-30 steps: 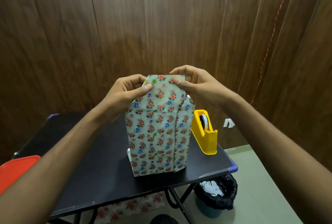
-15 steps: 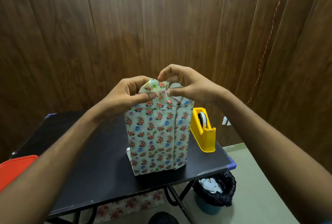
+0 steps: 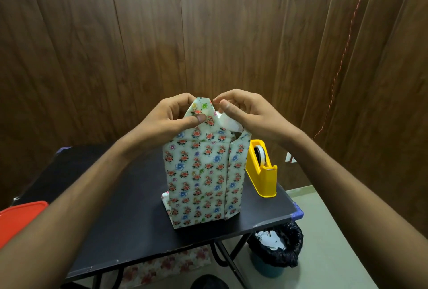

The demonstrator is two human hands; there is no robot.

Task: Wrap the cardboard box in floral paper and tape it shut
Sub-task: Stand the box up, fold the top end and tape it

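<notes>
Cardboard box (image 3: 199, 179), wrapped in floral paper (image 3: 185, 173), stands upright near the front edge of the black table (image 3: 115, 207), toward its right end. Its sides are covered; a vertical overlap seam runs down the face toward us. The top end is not yet closed.

Our left hand (image 3: 166, 119) pinches the raised top flap (image 3: 201, 109), thumb pressed flat on the near face and fingers curled behind it. We judge this keeps the flap up and the crease sharp while the other side is worked.

Our right hand (image 3: 245, 112) has fingers curled with thumb and forefinger nearly closed at the flap's right edge. A white underside of paper (image 3: 228, 124) shows just below that thumb. Whether the fingertips actually hold paper we cannot tell; they hide the contact.

Yellow tape dispenser (image 3: 261, 170) sits just beside the box on its right, near the table's right edge, probably so the right hand can reach it without letting go for long.

Red lid (image 3: 20, 219) shows at the front left. A lined bin (image 3: 275, 251) stands on the floor below.

No readable brand, label or writing anywhere.
</notes>
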